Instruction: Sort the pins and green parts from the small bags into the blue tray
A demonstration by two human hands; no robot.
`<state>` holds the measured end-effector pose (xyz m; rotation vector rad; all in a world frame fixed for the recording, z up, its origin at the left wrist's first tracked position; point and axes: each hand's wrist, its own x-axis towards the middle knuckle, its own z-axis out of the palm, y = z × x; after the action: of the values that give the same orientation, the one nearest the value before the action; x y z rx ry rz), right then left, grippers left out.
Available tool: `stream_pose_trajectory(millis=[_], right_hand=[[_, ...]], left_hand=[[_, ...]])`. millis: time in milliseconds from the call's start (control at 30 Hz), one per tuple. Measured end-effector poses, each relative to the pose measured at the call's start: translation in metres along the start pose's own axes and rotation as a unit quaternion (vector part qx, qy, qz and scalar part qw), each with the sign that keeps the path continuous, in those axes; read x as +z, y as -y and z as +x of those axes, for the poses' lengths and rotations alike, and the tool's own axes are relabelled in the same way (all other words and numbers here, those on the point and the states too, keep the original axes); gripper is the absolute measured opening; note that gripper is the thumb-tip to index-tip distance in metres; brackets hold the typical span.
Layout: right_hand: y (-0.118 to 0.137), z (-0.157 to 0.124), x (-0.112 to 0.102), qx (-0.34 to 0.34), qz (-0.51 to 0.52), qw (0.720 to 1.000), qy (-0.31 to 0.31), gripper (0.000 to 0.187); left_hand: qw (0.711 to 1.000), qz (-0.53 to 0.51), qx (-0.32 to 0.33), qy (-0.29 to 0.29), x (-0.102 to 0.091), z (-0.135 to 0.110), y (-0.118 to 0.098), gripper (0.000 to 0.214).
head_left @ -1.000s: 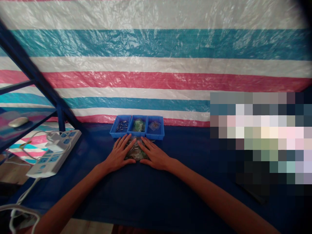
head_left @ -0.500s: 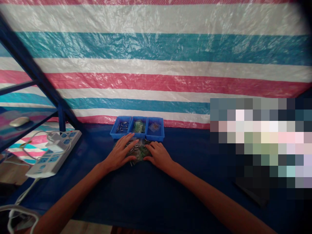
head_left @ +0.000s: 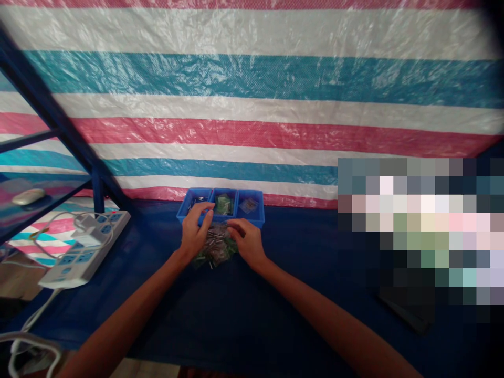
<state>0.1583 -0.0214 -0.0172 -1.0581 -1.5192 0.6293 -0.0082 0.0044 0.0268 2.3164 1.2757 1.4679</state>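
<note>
A pile of small metal pins and green parts [head_left: 217, 247] lies on the dark blue table [head_left: 244, 304] in front of three joined blue bins [head_left: 258, 214]. My left hand [head_left: 193, 232] is raised over the pile's left side, fingers curled, its fingertips near the left bin [head_left: 188, 206], which holds metal pins. My right hand [head_left: 247, 241] rests on the pile's right side with fingers bent in a pinch. What either hand holds is too small to make out. The middle bin [head_left: 223, 203] holds green parts.
A white power strip [head_left: 81, 249] with cables lies at the table's left edge, beside a blue metal shelf frame [head_left: 51, 118] with a pale mouse [head_left: 27, 196]. A striped tarp [head_left: 252, 105] hangs behind. A blurred patch covers the right side.
Both hands were flat on the pile. Now the fingers have curled; the left hand has lifted toward the left bin and the right hand has drawn in to a pinch.
</note>
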Motion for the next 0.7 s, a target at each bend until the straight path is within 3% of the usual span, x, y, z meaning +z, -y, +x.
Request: stream_pose_trajectory(millis=[200, 467, 700], right_hand=[[-0.015, -0.008, 0.022, 0.098, 0.113, 0.988, -0.045, 0.018], [-0.003, -0.013, 0.014, 0.026, -0.002, 0.999, -0.020, 0.013], [-0.004, -0.014, 0.015, 0.015, -0.009, 1.000, -0.008, 0.009]], left_hand=[[0.995, 0.041, 0.040, 0.079, 0.000, -0.013, 0.021, 0.024], [0.984, 0.060, 0.092, 0.142, 0.000, -0.019, 0.021, 0.024], [0.981, 0.057, 0.123, 0.141, 0.004, -0.025, 0.024, 0.022]])
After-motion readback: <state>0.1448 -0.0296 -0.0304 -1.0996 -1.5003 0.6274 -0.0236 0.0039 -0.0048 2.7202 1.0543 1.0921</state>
